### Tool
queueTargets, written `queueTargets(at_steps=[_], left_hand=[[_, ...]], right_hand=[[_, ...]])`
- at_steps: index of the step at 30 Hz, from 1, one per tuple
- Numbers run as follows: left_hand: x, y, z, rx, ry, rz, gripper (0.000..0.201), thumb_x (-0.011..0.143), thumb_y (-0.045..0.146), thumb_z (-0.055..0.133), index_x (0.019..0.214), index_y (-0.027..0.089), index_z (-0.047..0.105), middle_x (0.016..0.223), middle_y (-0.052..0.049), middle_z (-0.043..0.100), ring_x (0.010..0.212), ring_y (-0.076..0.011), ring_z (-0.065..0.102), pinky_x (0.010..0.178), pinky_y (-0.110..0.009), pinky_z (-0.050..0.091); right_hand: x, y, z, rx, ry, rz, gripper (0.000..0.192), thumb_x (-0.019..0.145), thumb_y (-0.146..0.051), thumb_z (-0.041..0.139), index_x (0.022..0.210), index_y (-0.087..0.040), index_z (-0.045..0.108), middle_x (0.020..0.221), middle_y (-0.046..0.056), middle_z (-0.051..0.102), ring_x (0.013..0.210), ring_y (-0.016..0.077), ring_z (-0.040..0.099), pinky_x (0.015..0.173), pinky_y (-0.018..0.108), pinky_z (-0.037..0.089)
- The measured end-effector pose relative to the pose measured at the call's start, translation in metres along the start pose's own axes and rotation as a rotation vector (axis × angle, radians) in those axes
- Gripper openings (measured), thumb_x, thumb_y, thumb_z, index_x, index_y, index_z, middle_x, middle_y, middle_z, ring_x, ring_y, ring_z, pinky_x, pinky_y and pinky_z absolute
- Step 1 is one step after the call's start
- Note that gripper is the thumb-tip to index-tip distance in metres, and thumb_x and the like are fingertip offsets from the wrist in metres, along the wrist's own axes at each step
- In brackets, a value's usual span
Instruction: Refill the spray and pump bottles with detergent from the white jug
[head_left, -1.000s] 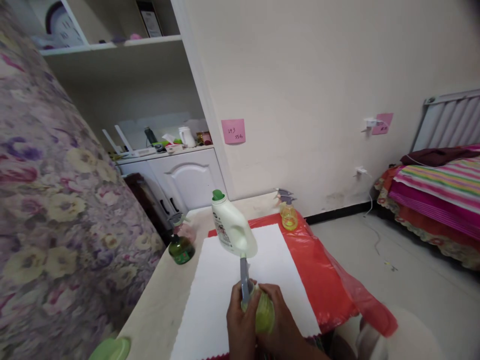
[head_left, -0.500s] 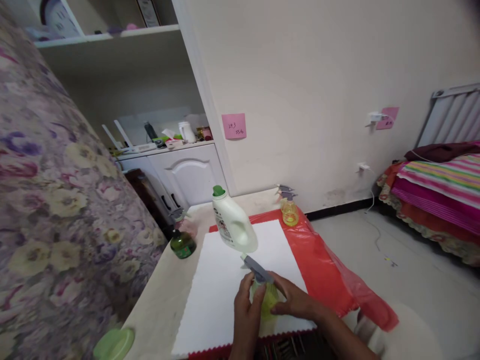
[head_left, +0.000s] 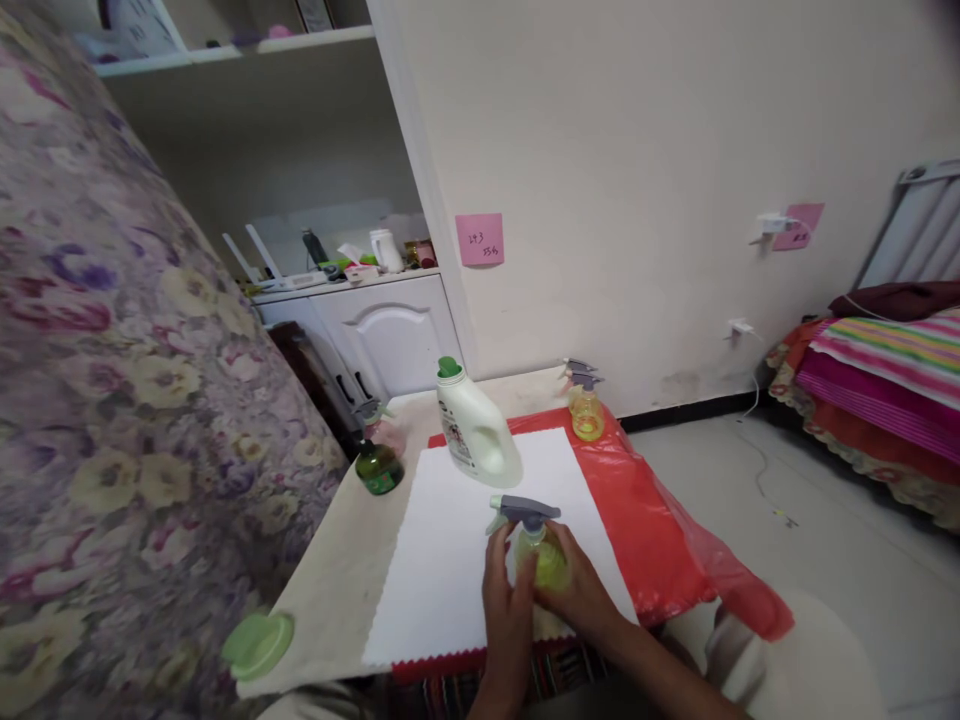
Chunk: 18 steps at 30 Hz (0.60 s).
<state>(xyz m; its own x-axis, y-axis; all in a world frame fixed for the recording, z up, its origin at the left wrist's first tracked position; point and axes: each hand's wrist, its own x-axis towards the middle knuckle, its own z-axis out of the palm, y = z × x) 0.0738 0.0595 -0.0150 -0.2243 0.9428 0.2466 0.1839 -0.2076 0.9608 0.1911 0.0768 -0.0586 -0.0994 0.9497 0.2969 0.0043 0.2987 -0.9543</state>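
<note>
L hand (head_left: 508,600) & R hand (head_left: 583,592) cupped round spray btl (head_left: 553,562), fingers clamped on it, R forearm (head_left: 660,662) slanted

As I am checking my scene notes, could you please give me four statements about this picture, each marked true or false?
The left hand and right hand both hold the translucent yellow-green spray bottle. True.
The large pale-green plastic jug lies on its side. False: the jug stands upright on the white sheet.
The squat dark-green bottle is right of the jug. False: the dark-green bottle is left of it.
A square pink paper note is on the wall. True.
</note>
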Motion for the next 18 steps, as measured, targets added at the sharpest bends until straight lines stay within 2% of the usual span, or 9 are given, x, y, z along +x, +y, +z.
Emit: queueTargets(at_steps=[2, 4, 7, 9, 12, 14, 18], left_hand=[[-0.001, -0.016, -0.015, 0.009, 0.023, -0.012, 0.04, 0.09, 0.042, 0.047, 0.124, 0.022, 0.056, 0.134, -0.007, 0.055, 0.128, -0.0244, 0.045, 0.109, -0.041, 0.032], [0.004, -0.042, -0.029, 0.169, 0.027, 0.022, 0.041, 0.089, 0.043, 0.05, 0.123, 0.022, 0.058, 0.134, -0.008, 0.055, 0.129, -0.0255, 0.044, 0.112, -0.044, 0.028], [0.014, -0.083, -0.039, 0.593, -0.12, 0.254, 0.046, 0.085, 0.043, 0.053, 0.123, 0.018, 0.06, 0.135, -0.013, 0.056, 0.131, -0.0324, 0.042, 0.108, -0.052, 0.033], [0.018, -0.102, -0.039, 0.851, -0.217, 0.411, 0.048, 0.087, 0.042, 0.052, 0.128, 0.018, 0.056, 0.14, -0.014, 0.051, 0.134, -0.0345, 0.039, 0.105, -0.054, 0.036], [0.016, -0.112, -0.038, 1.122, -0.313, 0.58, 0.054, 0.088, 0.045, 0.05, 0.138, 0.024, 0.046, 0.146, -0.012, 0.044, 0.134, -0.033, 0.039, 0.103, -0.051, 0.038], [0.013, -0.111, -0.04, 1.219, -0.328, 0.648, 0.057, 0.089, 0.048, 0.048, 0.141, 0.026, 0.04, 0.147, -0.011, 0.043, 0.133, -0.0309, 0.042, 0.103, -0.048, 0.038], [0.012, -0.108, -0.043, 1.297, -0.296, 0.716, 0.06, 0.09, 0.049, 0.045, 0.145, 0.028, 0.033, 0.148, -0.009, 0.042, 0.132, -0.0283, 0.043, 0.104, -0.045, 0.036]], right_hand=[[0.002, -0.002, -0.007, 0.04, -0.008, 0.003, 0.074, 0.064, -0.022, 0.078, 0.129, -0.025, 0.042, 0.128, 0.007, 0.055, 0.121, 0.0274, 0.049, 0.104, 0.042, 0.037], [0.009, -0.004, -0.019, 0.081, 0.023, 0.015, 0.076, 0.063, -0.023, 0.079, 0.129, -0.025, 0.041, 0.128, 0.007, 0.055, 0.121, 0.0273, 0.05, 0.105, 0.042, 0.037], [0.034, -0.005, -0.047, 0.101, 0.115, 0.04, 0.068, 0.062, -0.027, 0.079, 0.121, -0.024, 0.045, 0.118, 0.007, 0.061, 0.114, 0.0276, 0.056, 0.098, 0.043, 0.043], [0.057, -0.002, -0.073, 0.087, 0.165, 0.038, 0.066, 0.063, -0.031, 0.078, 0.12, -0.025, 0.045, 0.118, 0.006, 0.061, 0.112, 0.0279, 0.056, 0.096, 0.044, 0.044], [0.094, 0.007, -0.112, 0.057, 0.238, 0.01, 0.07, 0.06, -0.032, 0.079, 0.12, -0.027, 0.044, 0.123, 0.006, 0.057, 0.115, 0.0281, 0.054, 0.099, 0.046, 0.041], [0.114, 0.017, -0.132, 0.041, 0.256, 0.003, 0.072, 0.056, -0.034, 0.081, 0.118, -0.027, 0.045, 0.119, 0.006, 0.058, 0.113, 0.0289, 0.055, 0.099, 0.047, 0.04], [0.136, 0.041, -0.152, 0.006, 0.259, -0.002, 0.073, 0.055, -0.034, 0.081, 0.119, -0.027, 0.047, 0.12, 0.007, 0.059, 0.117, 0.0302, 0.053, 0.102, 0.049, 0.038]])
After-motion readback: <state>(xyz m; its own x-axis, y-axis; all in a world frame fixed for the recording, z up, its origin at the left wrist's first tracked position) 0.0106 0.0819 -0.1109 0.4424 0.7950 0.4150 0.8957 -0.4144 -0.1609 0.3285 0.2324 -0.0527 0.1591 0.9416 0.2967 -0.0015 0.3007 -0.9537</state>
